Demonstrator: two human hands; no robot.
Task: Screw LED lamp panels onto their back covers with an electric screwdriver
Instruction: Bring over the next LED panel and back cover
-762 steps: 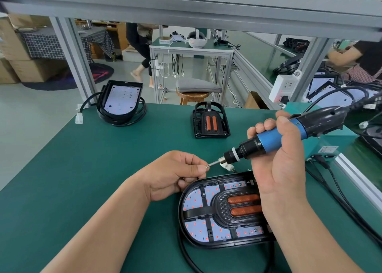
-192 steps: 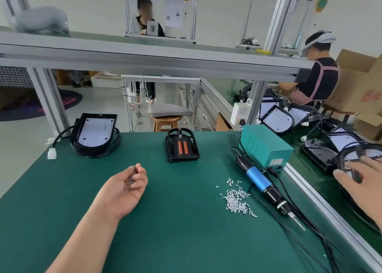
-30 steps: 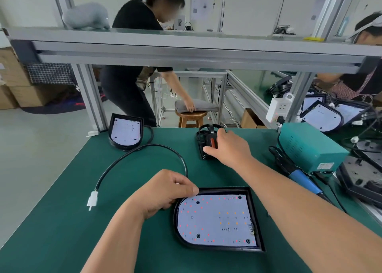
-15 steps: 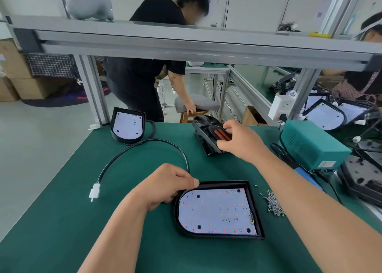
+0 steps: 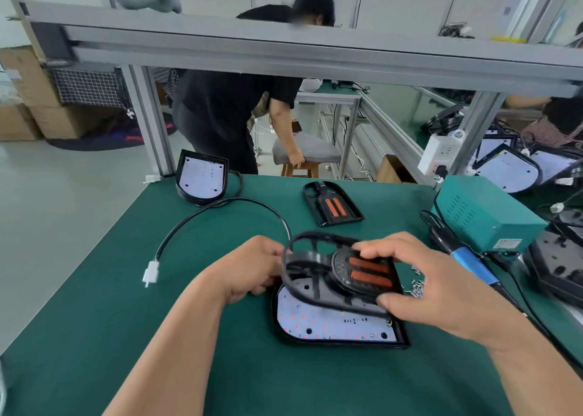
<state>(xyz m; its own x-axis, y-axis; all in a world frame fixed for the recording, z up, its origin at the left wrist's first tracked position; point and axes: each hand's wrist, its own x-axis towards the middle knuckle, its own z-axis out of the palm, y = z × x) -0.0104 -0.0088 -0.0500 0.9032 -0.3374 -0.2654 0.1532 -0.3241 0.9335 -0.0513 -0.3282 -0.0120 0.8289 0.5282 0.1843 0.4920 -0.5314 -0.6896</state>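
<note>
LED panel point(image 5: 331, 324) in back cover point(image 5: 405, 341) | both hands' grip holds grille point(image 5: 340, 273), seemingly unseated

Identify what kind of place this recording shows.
Most likely a lamp assembly line in a factory: aluminium-framed workbench with green mat, electric screwdriver, loose screws, more lamp units at neighbouring stations.

Bright, even light across the whole bench — soft and diffuse, no single source in view. The green mat point(image 5: 94, 337) takes only faint shadows beneath the left hand point(image 5: 252, 267) and right hand point(image 5: 422, 286). Motion blur smears the black frame point(image 5: 331, 273) they hold, edges ghosted. Mild glare washes the white LED panel point(image 5: 315, 324). Wide-angle bending curves the overhead aluminium rail point(image 5: 284, 46) — background workers sit soft, one face blurred out.
</note>
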